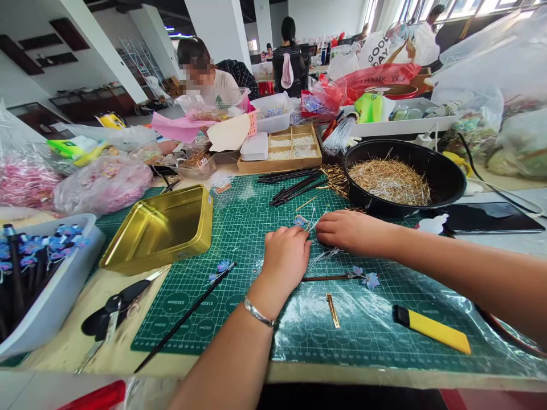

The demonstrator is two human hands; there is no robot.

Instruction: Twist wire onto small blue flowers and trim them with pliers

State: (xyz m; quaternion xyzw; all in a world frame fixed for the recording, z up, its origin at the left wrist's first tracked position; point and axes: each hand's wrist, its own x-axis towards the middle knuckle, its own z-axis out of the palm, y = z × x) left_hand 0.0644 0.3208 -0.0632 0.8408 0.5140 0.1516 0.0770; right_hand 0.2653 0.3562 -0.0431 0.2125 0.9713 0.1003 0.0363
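My left hand [287, 253], a silver bangle on its wrist, has its fingers curled together at a small blue flower with thin wire [301, 221]. Close beside it, my right hand [348, 232] lies palm down with fingers bent and closed; their tips and anything in them are hidden. Loose silver wires [321, 257] lie between and under the hands. Just below, a dark hairpin stick [327, 278] with blue flowers [371, 280] rests on the green cutting mat [256, 199]. Left of my hands lies another black hairpin stick [188, 316] with blue flowers.
A gold tin [199, 242], scissors [102, 319] and a tub of flowered sticks [81, 279] stand left. A black bowl of gold wires [455, 182] and a phone [491, 219] are right. A yellow cutter [436, 328] and gold clip [332, 310] lie in front. People sit behind.
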